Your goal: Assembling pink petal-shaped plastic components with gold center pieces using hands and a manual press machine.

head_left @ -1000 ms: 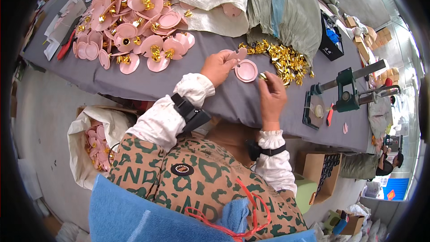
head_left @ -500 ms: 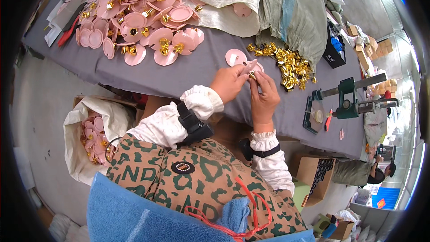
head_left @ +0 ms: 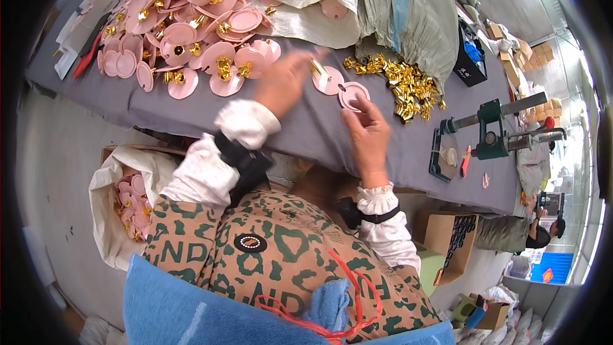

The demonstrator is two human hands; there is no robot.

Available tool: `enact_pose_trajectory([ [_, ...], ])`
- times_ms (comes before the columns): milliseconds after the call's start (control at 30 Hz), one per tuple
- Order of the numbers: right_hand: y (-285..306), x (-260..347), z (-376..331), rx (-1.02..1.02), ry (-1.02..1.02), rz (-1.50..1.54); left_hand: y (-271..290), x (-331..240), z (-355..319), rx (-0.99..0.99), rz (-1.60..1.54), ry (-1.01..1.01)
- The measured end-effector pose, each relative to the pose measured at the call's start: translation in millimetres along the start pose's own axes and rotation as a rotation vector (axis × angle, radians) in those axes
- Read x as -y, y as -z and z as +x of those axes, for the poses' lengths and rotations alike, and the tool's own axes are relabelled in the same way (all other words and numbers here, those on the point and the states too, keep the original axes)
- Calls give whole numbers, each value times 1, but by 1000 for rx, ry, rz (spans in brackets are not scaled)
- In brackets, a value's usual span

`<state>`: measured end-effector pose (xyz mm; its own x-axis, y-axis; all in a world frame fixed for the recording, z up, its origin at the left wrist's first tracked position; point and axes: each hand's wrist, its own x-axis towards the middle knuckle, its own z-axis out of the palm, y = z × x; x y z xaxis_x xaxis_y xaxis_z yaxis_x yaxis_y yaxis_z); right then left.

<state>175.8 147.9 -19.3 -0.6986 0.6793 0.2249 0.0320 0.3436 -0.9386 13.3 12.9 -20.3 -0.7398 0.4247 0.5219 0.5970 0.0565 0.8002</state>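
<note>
Head view showed the person seated at the near edge of a grey table (head_left: 191,112), both hands working over its middle. The left hand (head_left: 281,83) was blurred with motion, and its fingers seemed pinched around a small gold clip (head_left: 317,67) and the rim of a pink disc (head_left: 331,80), though the blur made that grip hard to confirm. The right hand (head_left: 368,133) rested just beside a second pink disc (head_left: 353,94), fingertips curled and touching its near rim, closed loosely rather than clamped. The two discs lay flat and touching each other, between a heap of finished pink discs (head_left: 191,32) toward the far left corner and a loose pile of gold clips (head_left: 402,86) to the right, well short of the green press (head_left: 491,131) near the right edge. To do this step well, the right hand would likely need to pin its disc flat so it could not slide on the cloth, while the left set the clip squarely on the rim instead of at a slant. Keeping both discs close to the clip pile would save reaching, and the sack of pink discs (head_left: 128,204) below the near edge was best left alone until the table pair was done.
</note>
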Motion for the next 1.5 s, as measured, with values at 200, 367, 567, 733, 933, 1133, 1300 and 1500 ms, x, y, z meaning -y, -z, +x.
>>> enact_pose_trajectory([
  [200, 81, -52, 47, -206, 206, -661, 55, 16, 55, -342, 549, -224],
  [367, 85, -88, 54, -356, 373, -1095, -38, 16, 18, 213, 326, -65],
  [567, 87, -93, 47, -266, 432, -968, -80, 31, 5, 369, 619, 14],
  [733, 85, -90, 46, -192, 474, -694, -70, 15, 13, 513, 565, 186],
  [933, 93, -76, 50, -56, 322, -782, -49, 40, 5, 291, -153, 448],
  [1133, 93, -54, 55, -176, -113, -100, -33, 7, 1, 247, -690, 579],
  [1300, 34, -16, 28, -57, 96, 184, -37, -18, -11, 336, -742, 585],
  [1500, -4, 8, 7, -47, 332, 71, -41, -26, -24, 396, -695, 554],
])
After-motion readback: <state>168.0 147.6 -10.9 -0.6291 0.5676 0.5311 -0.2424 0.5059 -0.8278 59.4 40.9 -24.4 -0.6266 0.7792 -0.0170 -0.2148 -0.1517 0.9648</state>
